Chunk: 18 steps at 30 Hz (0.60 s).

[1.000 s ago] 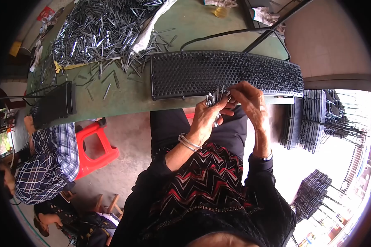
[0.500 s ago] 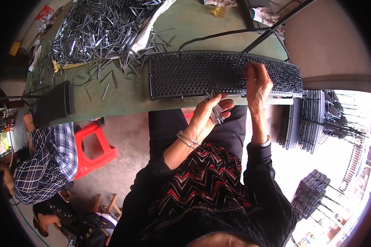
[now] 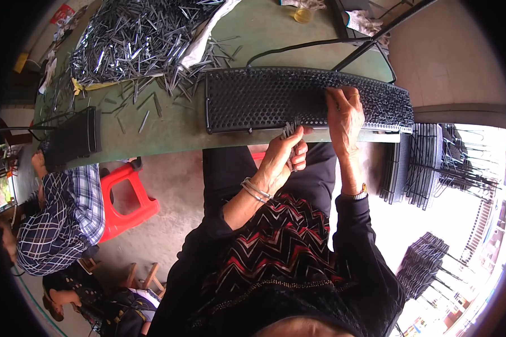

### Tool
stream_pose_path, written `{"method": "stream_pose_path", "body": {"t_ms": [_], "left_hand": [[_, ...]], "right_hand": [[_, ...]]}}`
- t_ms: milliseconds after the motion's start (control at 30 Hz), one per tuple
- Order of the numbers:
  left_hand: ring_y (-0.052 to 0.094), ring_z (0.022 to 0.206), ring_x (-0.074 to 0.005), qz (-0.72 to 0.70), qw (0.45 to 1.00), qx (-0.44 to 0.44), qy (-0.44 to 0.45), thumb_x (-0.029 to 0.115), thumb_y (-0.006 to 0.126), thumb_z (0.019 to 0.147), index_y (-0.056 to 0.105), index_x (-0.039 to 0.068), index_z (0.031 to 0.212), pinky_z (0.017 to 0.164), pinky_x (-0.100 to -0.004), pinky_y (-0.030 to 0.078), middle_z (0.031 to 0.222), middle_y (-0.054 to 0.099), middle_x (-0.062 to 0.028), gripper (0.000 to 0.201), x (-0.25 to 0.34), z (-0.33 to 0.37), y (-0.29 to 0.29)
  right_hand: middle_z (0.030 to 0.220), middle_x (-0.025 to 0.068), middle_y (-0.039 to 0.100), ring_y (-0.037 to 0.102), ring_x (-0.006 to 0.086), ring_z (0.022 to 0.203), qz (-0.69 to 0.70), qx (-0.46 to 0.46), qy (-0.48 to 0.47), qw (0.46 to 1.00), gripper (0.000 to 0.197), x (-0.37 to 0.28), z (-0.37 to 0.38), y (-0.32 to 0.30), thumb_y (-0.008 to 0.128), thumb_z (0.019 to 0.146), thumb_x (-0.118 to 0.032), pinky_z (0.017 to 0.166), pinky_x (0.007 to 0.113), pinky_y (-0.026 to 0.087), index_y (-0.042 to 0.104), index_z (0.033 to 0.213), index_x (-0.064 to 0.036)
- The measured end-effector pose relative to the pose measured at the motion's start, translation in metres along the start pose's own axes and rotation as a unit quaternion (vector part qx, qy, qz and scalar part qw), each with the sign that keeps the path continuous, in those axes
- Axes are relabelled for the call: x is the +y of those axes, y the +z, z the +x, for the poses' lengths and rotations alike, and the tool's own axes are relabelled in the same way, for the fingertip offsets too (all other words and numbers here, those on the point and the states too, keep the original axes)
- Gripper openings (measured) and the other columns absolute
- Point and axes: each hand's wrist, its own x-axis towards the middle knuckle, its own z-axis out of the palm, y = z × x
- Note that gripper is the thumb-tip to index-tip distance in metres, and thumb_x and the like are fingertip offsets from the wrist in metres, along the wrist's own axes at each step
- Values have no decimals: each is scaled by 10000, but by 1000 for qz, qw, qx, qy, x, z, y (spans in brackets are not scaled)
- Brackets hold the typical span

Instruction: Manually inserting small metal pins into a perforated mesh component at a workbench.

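My left hand is closed around a bundle of thin dark pointed strips, whose ends stick out past the thumb. The hand is just below the front edge of a long black perforated panel lying on the table. Over the panel's right half, my right hand has its fingertips pinched together at the surface. Whatever is between those fingertips is hidden. To the right of that hand, the panel's holes are densely filled with dark pieces; at the left, bare holes show.
A large heap of similar strips lies on a sheet on the green table, with loose ones scattered nearby. Black bars rise behind the panel. At left, a person works at another panel, beside a red stool. Stacked panels stand at right.
My right hand has shifted slightly left and down over the panel. The fingers of my left hand have curled in around the strips.
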Motion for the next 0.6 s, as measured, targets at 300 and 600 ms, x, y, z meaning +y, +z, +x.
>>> {"method": "stream_pose_path", "body": {"t_ms": [300, 600], "left_hand": [[321, 445, -24, 107, 993, 43, 9, 311, 575, 956, 644, 54, 1005, 411, -198, 245, 573, 373, 76, 270, 5, -15, 21], [334, 456, -2, 220, 975, 30, 14, 282, 605, 937, 662, 24, 1063, 406, -171, 230, 615, 535, 10, 293, -4, -16, 14]], "right_hand": [[803, 45, 619, 575, 92, 741, 251, -197, 148, 936, 207, -20, -16, -36, 642, 875, -85, 659, 252, 453, 674, 1064, -6], [787, 108, 654, 644, 145, 729, 342, -348, 237, 840, 156, -19, -20, -53, 619, 866, -94, 643, 263, 503, 641, 926, 48]]}}
